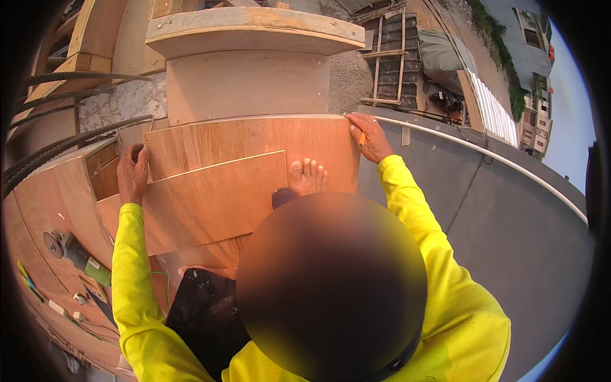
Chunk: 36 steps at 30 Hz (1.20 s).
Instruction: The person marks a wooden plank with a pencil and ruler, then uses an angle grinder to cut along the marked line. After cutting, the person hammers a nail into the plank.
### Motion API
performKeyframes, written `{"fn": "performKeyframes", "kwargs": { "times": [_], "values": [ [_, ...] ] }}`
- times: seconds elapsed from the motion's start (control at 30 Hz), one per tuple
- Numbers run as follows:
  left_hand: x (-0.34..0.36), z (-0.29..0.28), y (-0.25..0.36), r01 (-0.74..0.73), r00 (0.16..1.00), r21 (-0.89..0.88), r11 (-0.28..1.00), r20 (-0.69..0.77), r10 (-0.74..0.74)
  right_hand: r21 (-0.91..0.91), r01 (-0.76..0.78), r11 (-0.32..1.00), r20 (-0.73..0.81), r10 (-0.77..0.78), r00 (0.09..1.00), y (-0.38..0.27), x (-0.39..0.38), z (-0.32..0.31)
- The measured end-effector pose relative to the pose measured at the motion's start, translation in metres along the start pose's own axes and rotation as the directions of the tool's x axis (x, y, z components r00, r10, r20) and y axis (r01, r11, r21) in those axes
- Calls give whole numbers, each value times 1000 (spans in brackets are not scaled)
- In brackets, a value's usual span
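A reddish-brown plywood sheet lies in front of me, its far edge against a pale wooden beam structure. A second, smaller plywood piece lies over its near left part. My left hand is at the sheet's left edge, with fingers curled and thumb against that edge. At the far right corner, my right hand has its fingertips on the sheet. An orange pencil sticks out from between its fingers. My bare foot stands on the sheet beside the smaller piece.
An angle grinder lies on planks at the left, near a green cord. Dark bent bars reach in from the left. A grey surface with a white pipe spans the right. A wooden ladder lies beyond.
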<state>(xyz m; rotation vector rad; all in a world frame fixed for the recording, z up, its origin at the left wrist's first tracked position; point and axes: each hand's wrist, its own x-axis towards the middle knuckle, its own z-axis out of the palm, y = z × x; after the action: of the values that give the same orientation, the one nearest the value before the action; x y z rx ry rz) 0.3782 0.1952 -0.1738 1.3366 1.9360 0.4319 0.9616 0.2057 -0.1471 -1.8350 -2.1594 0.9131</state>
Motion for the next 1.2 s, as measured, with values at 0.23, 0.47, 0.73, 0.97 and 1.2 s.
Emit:
{"fn": "performKeyframes", "kwargs": {
  "times": [0.23,0.47,0.73,0.97,1.2],
  "values": [
    [-41,-43,-25,-406,905,416,813,307,295,46,-28,999,-145,35,989,6,1,16],
    [-55,-72,-15,-301,952,571,763,139,272,173,-80,982,-362,139,922,2,-13,24],
    [0,-26,95,-420,897,517,746,111,428,662,-359,657,122,379,918,-99,-2,10],
    [7,44,148,-612,766,378,694,68,639,748,-213,629,-273,584,764,-69,-29,6],
    [-3,50,56,284,830,196,939,-540,-138,770,-273,577,-283,692,664,-31,-23,14]
  ]
}}
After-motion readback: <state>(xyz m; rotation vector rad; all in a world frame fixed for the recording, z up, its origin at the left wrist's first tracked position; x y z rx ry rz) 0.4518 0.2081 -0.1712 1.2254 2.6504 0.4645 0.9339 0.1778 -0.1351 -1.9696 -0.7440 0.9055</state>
